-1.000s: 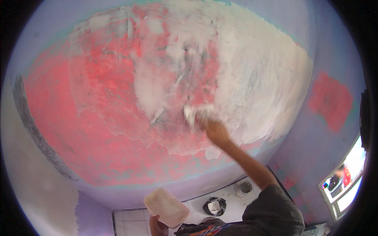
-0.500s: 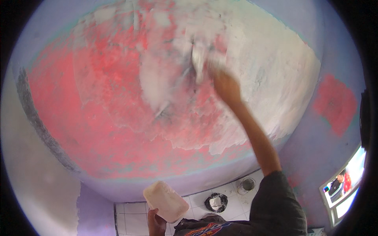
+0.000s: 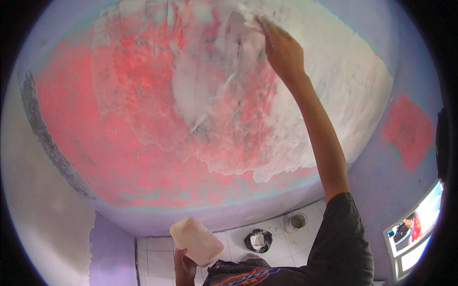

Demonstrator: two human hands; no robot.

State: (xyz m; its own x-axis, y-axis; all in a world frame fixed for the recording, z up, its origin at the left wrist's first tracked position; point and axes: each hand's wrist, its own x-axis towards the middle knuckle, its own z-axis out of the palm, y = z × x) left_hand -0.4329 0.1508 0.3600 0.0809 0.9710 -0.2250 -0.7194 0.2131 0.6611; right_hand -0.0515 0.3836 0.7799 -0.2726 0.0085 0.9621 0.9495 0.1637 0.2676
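A wall fills most of the view, its red-painted patch partly covered by whitish putty at the right and top. My right hand is raised to the upper middle of the wall, its fingers closed round a putty knife. White putty shows on the knife, and its blade lies at or very near the wall; motion blurs its edges. Low in front of my body, my left hand grips a pale, rectangular tray by its near-left side. The tray is tilted.
On the white tiled floor sit a black bag with white powder or paste and a round pail. A side wall at the right bears a red patch and a bright window or framed panel.
My right hand has swept upward with the putty knife, from mid-wall to near the top of the view. My left hand and tray have shifted slightly left.
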